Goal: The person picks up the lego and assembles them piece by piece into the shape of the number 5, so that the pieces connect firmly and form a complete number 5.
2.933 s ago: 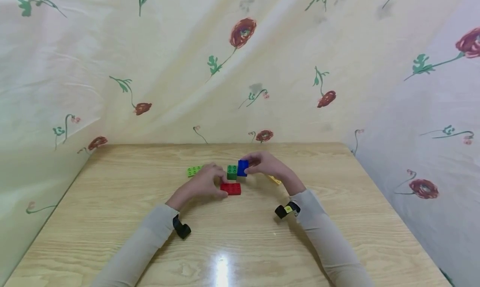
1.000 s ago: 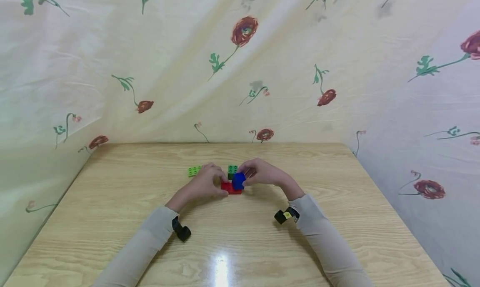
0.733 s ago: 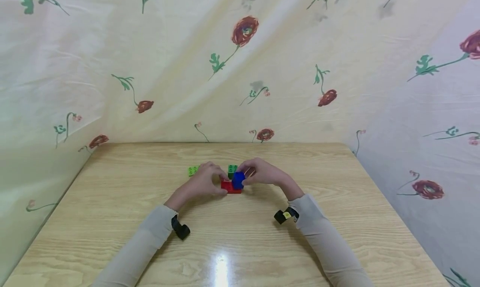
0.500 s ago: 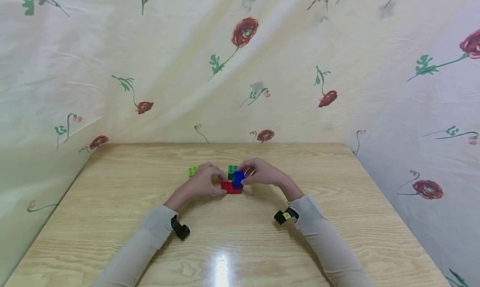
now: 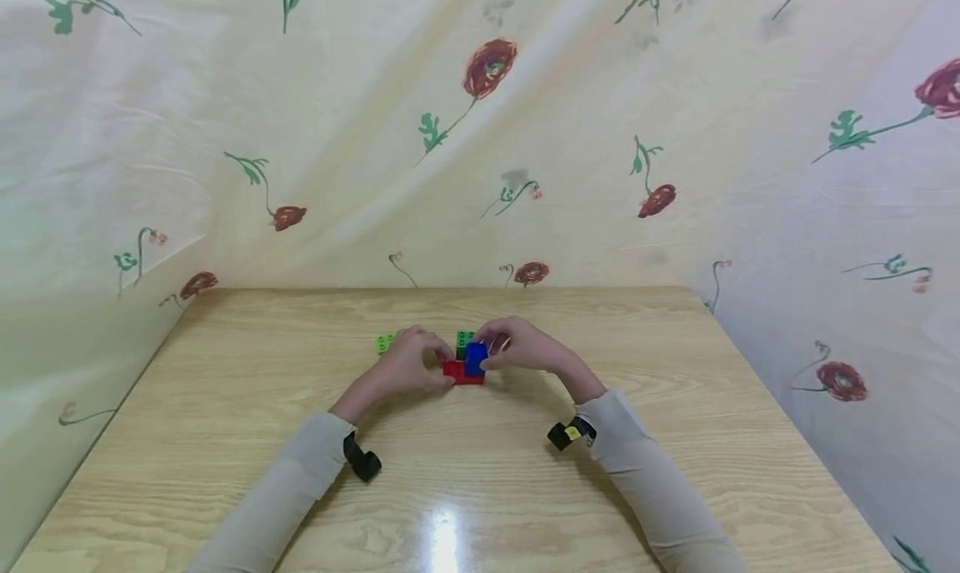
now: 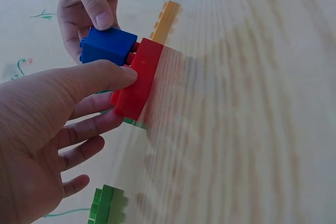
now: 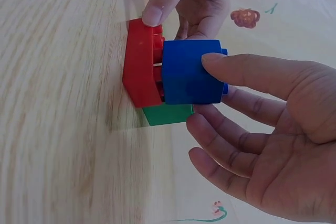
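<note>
On the wooden table lies a flat red toy brick (image 5: 463,379), its left end pinched by my left hand (image 5: 408,359) between thumb and fingers. My right hand (image 5: 528,344) pinches a blue toy brick (image 7: 191,72) at the right end of the red one. In the right wrist view the blue brick sits over the red studs, with a narrow gap showing between the two. Right behind them stands a dark green brick (image 5: 465,338), partly hidden by the blue one.
A light green brick (image 5: 385,342) lies behind my left hand, partly covered by it. A yellow-orange brick (image 6: 166,23) lies beyond the right hand in the left wrist view. Flowered cloth (image 5: 345,140) hangs behind the table (image 5: 480,473).
My right hand has brought the blue brick left and toward me, from beside the dark green brick onto the red one, and turned it straighter. The left hand stays on the red brick.
</note>
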Tool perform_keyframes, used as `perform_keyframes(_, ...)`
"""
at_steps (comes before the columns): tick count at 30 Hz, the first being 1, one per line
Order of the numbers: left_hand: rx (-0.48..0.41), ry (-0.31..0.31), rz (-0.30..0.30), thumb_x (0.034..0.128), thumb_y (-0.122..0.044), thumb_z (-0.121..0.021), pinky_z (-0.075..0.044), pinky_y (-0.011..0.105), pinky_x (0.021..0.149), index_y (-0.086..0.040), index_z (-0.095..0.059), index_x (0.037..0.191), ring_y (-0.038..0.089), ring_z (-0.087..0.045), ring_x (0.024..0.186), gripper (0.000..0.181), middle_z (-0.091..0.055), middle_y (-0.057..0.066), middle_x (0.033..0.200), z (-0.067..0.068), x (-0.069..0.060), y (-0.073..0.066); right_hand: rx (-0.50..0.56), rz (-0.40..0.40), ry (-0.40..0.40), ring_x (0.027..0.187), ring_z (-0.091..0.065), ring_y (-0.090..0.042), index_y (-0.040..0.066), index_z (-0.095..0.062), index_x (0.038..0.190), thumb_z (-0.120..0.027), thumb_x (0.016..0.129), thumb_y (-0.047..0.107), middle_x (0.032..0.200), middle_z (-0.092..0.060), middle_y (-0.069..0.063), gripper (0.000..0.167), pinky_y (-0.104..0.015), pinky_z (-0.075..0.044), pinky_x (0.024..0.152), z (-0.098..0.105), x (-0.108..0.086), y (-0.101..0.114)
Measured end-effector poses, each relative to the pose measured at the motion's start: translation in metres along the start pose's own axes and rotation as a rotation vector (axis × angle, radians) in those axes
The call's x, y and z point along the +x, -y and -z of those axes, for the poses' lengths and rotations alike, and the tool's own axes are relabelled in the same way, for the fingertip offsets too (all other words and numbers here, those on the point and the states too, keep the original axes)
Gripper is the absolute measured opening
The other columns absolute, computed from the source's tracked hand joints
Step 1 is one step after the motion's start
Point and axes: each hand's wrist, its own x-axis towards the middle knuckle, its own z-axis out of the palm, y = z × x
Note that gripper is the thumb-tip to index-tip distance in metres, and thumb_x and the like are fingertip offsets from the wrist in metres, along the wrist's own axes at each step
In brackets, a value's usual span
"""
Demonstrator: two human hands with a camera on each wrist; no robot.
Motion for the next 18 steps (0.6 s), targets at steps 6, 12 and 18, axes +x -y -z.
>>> perform_keyframes(6,-0.007,-0.007,-0.012,0.0785,-0.028,-0.089,-0.038,0.041,0.094,-0.016,-0.079,0.102,0.016,-0.053,0.097,0.028,-0.076,-0.007,0.098,-0.0002,-0.0006,-0.0001,-0.017,0.0,-0.012,0.098,-0.064,-0.021,0.003,-0.068,0.124,-0.077,0.089,0.011,0.109,-0.073,-0.008,0.037,-0.037,-0.053,0.091,-0.0016,-0.0007,0.0032)
perform_keyframes(12,0.0,-0.01,-0.025,0.079,-0.029,-0.088,-0.038,0.041,0.093,-0.016,-0.08,0.102,0.015,-0.054,0.097,0.028,-0.077,-0.006,0.1,-0.0005,0.0002,0.001,-0.022,0.002,-0.015,0.102,-0.065,-0.03,0.002,-0.069,0.123,-0.078,0.088,0.01,0.109,-0.072,-0.009,0.037,-0.038,-0.053,0.091,-0.0029,-0.0019,0.0076)
perform_keyframes(18,-0.004,-0.003,-0.024,0.0795,-0.029,-0.088,-0.039,0.041,0.094,-0.016,-0.08,0.102,0.015,-0.054,0.099,0.028,-0.077,-0.005,0.101,-0.001,-0.0002,0.0019,-0.041,0.005,-0.018,0.102,-0.065,-0.03,0.003,-0.07,0.122,-0.078,0.088,0.012,0.109,-0.073,-0.009,0.036,-0.039,-0.053,0.09,-0.0042,-0.0028,0.0098)
